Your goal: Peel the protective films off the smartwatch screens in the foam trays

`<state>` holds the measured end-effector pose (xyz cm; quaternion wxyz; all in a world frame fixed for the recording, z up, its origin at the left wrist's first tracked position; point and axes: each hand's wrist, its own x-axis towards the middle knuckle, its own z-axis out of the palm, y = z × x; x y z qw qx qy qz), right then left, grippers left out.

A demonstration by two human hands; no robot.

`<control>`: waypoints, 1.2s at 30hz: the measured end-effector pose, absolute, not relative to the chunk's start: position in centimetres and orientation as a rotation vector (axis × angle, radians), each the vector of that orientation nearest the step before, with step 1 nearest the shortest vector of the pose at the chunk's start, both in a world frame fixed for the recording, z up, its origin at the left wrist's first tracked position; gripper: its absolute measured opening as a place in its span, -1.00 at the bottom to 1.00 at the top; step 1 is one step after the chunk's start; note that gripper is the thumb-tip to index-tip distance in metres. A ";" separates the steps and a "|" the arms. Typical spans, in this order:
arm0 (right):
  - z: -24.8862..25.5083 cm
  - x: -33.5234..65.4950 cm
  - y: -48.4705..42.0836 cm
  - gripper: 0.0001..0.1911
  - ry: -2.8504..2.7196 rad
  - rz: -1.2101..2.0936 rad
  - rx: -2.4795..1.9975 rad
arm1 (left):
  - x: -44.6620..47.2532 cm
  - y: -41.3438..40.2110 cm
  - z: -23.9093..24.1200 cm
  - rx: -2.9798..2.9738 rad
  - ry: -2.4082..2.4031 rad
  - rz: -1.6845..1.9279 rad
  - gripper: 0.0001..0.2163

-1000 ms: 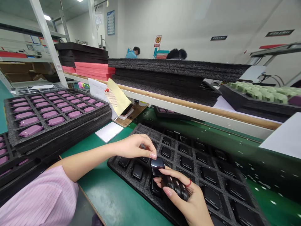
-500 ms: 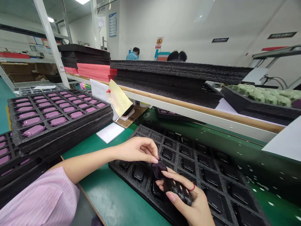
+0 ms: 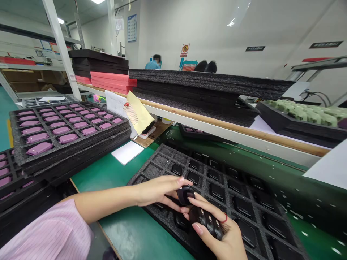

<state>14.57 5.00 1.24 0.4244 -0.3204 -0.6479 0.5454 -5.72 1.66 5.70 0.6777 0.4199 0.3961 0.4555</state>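
My right hand [image 3: 217, 224] is closed around a row of several glossy black rounded cases [image 3: 207, 220] stacked face to face. At the far end of that row, a black rounded-square case [image 3: 185, 195] stands tilted between both hands. My left hand [image 3: 165, 191] grips this case, thumb along its top edge and fingers beneath. Both hands are above a dark grey foam tray [image 3: 151, 169], where black cases [image 3: 217, 191] lie in many pockets. Some pockets at the tray's far left corner hold nothing. My left hand hides part of the near-left pockets.
Foam trays with purple cases [image 3: 67, 138] are stacked at left. A white pad [image 3: 127, 152] lies on the green table [image 3: 116, 231]. Beyond, a shelf edge [image 3: 217, 135] carries black foam sheets [image 3: 189, 90], pink foam [image 3: 111, 83] and a tray of green parts [image 3: 306, 112]. People sit farther back.
My left hand has turned and lowered, going from a fingertip touch at the case's upper corner to a grip around its edge. The case has tilted. My right hand has barely moved.
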 end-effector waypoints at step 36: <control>1.8 13.4 5.1 -0.40 -1.559 1.440 -0.812 | -20.6 3.4 2.4 1.639 2.420 0.947 -0.65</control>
